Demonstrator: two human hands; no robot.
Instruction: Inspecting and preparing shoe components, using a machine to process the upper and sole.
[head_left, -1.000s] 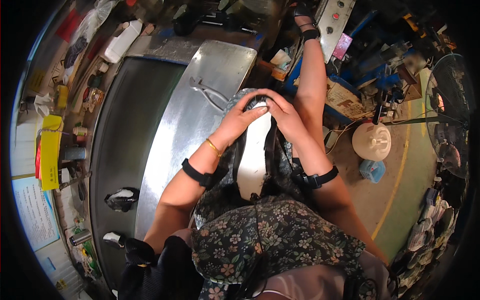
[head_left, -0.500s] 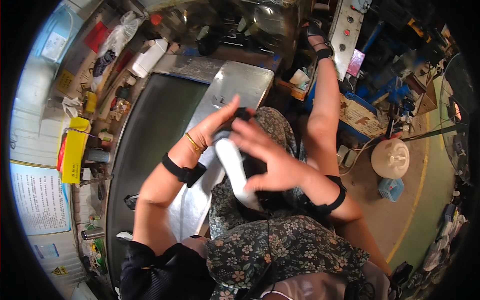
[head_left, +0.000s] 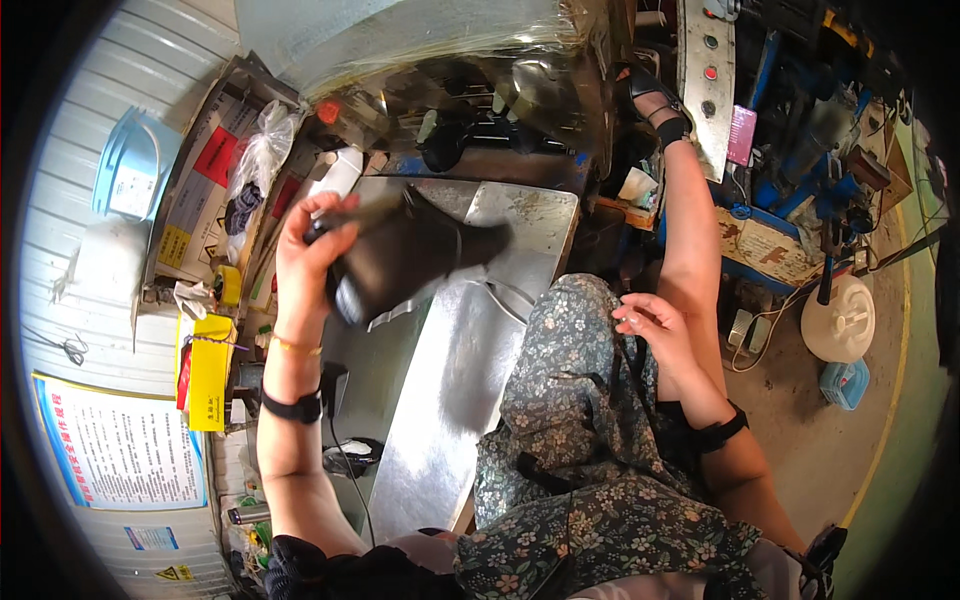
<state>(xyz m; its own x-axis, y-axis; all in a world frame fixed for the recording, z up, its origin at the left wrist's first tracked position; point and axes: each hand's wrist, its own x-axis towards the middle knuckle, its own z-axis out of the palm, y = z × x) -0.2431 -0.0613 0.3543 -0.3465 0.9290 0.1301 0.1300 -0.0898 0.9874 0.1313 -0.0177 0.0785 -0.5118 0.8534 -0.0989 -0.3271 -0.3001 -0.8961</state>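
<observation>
A black, boot-shaped piece point(head_left: 400, 252), blurred by motion, hangs over the metal worktop, its narrow end pointing right. My left hand point(head_left: 318, 240) grips it at its left end, the fingers bent round the edge. My right hand point(head_left: 655, 330) is over my lap beside my raised knee, fingers loosely bent and apart, with nothing visible in them. Below the black piece, a shiny metal plate point(head_left: 430, 400) slants across the worktop. A floral apron point(head_left: 570, 350) covers my lap.
On the left stand a yellow box point(head_left: 210, 385), a tape roll point(head_left: 228, 285) and a light blue bucket point(head_left: 135, 165). A panel with buttons point(head_left: 708, 100) rises beyond my sandalled foot point(head_left: 655, 100). To the right, a cream jug point(head_left: 838, 320) sits on the floor.
My hands, close together before, are now apart. The left has carried the black piece leftward and up over the worktop; the right has let go and moved right. The view has shifted.
</observation>
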